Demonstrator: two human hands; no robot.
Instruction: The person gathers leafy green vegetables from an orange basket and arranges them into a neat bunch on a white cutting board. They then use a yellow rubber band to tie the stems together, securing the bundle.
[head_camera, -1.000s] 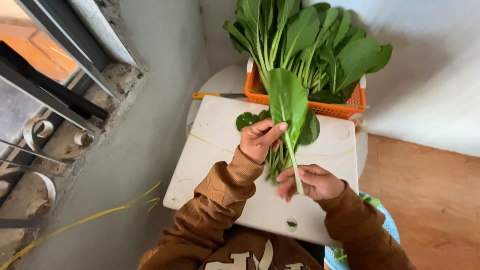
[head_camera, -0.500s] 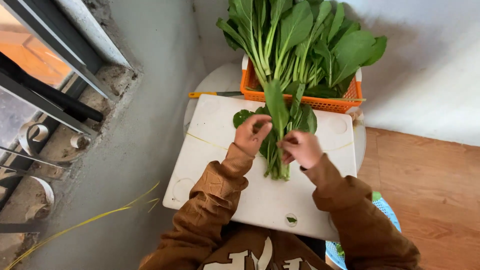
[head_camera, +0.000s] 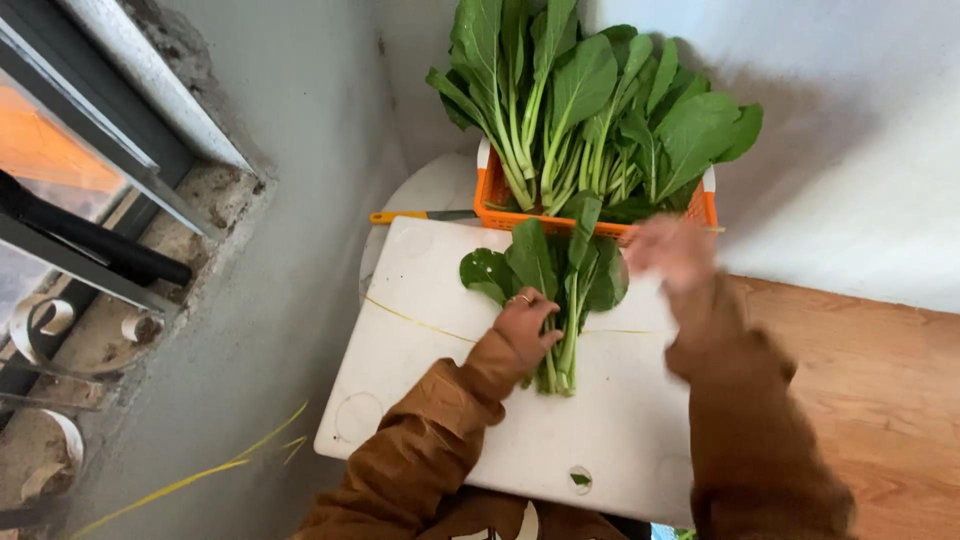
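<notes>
A small bunch of leafy greens (head_camera: 560, 290) lies on a white cutting board (head_camera: 440, 400), stems pointing toward me. My left hand (head_camera: 525, 325) rests on the stems and presses them to the board; a ring shows on one finger. Blurred by motion, my right hand (head_camera: 670, 250) is at the board's far right edge, just in front of an orange basket (head_camera: 490, 205). It seems to hold nothing. The basket is packed with upright leafy greens (head_camera: 590, 100).
A knife with a yellow handle (head_camera: 400, 216) lies behind the board's far left corner. A grey wall and a window ledge (head_camera: 200, 200) run along the left. Wooden floor (head_camera: 880, 400) lies to the right. A white wall stands behind the basket.
The leaf I held has been laid onto the bunch on the board. My right hand has let go and swung right toward the basket. My left hand stays on the stems.
</notes>
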